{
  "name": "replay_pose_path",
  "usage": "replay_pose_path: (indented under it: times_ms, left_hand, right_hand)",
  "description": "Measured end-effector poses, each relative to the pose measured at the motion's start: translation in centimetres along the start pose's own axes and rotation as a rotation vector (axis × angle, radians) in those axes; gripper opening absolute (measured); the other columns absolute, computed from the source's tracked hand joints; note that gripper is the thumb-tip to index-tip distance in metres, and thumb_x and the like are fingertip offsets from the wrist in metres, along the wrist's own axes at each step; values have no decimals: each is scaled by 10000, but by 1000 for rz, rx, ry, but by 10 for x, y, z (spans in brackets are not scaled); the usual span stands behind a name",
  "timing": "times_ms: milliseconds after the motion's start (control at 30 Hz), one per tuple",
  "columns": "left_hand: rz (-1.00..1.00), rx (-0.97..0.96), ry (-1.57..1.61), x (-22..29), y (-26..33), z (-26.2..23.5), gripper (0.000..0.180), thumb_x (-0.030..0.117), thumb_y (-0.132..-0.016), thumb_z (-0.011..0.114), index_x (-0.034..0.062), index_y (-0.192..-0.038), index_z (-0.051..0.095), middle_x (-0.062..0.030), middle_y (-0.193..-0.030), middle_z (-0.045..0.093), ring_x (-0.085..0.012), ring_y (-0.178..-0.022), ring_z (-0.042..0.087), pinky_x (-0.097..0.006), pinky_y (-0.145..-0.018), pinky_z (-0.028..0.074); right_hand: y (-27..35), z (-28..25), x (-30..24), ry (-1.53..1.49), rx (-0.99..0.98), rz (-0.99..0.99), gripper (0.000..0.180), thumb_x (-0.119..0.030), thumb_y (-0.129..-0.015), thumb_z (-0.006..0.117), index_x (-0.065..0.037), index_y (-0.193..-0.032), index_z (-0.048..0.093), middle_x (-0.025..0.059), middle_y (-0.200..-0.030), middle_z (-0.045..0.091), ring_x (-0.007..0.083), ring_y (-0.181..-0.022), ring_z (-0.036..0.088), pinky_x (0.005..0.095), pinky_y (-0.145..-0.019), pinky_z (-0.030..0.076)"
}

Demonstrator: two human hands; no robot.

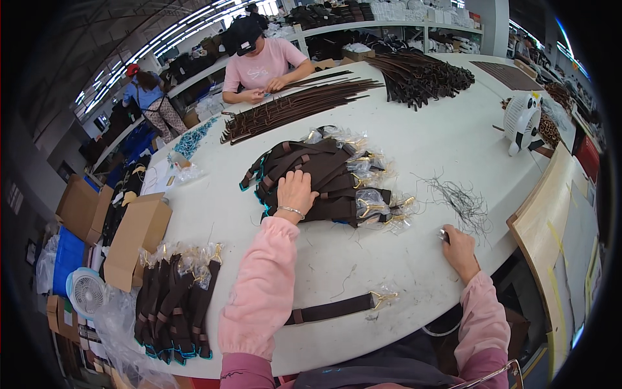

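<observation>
While a co-worker [259, 61] in a pink top sorts dark straps at the far edge of the white table [427, 149], the person wearing the camera rests the left hand [295, 192] flat, fingers spread and gripping nothing, on a heap of brown belts [317, 178] near the table's middle. Most of these belts have their gold buckles [370, 206] bagged in clear plastic and turned to the person's right, so the long axis of the heap runs roughly left to right, tilted slightly away. The right hand [457, 246] lies near the table's front edge, curled around a small dark object [444, 235]; what that object is cannot be told. Just beyond it sits a tangle of thin grey threads [461, 202]. One single belt [337, 307] lies apart at the near edge, its buckle also pointing right. A second batch of belts [175, 305] hangs over the table's left edge, buckles up. By the look of it, the step in hand is steadying or picking from the heap; drawing one belt free would call for a pinch on a strap rather than a flat palm.
</observation>
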State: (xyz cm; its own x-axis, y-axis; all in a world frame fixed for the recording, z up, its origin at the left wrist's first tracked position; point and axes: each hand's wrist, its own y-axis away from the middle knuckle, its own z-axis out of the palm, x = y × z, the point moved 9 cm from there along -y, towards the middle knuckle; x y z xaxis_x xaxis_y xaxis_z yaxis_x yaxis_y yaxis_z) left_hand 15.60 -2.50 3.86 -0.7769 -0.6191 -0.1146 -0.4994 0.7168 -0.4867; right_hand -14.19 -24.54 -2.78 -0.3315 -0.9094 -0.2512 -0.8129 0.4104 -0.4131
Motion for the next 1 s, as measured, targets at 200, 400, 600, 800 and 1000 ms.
replay_pose_path:
  times_ms: [200,400,600,800,1000]
  left_hand:
    - [50,23,79,-6,3,-6,183,91,-706,568,36,-872,511,-110,-846,531,-288,-824,539,-392,-696,424]
    - [183,-133,419,44,20,-79,253,26,-735,517,39,-965,412,-178,-792,561,-375,-649,577,-459,-590,461]
    - [403,-313,233,75,58,-118,514,16,-726,560,155,-1213,476,-74,-858,472,-238,-744,567,-350,-542,476]
    - [443,-449,101,61,153,-37,487,192,-756,626,226,-1223,491,-62,-879,479,-205,-727,525,-312,-539,459]
    - [462,-367,242,101,162,-27,488,241,-770,633,252,-1237,494,-64,-887,478,-204,-813,479,-308,-655,395]
  right_hand:
    - [-20,-4,-63,-402,29,-93,383,-38,-677,646,-73,-1048,560,131,-804,622,304,-635,606,372,-574,482]
    - [-84,-43,-154,-381,397,-210,545,-127,-593,767,-89,-1092,550,60,-1000,584,244,-934,567,336,-629,501]
    - [-88,-10,-160,-163,365,-459,505,-95,-535,724,-69,-1010,555,75,-1055,549,249,-995,542,314,-601,516]
    - [-15,19,-166,-89,-186,-704,313,-125,-661,635,-87,-969,589,78,-1068,559,240,-1041,529,303,-595,518]
    - [-9,33,-136,-372,-331,-320,271,-135,-691,675,-98,-949,602,67,-955,562,240,-889,549,360,-666,482]
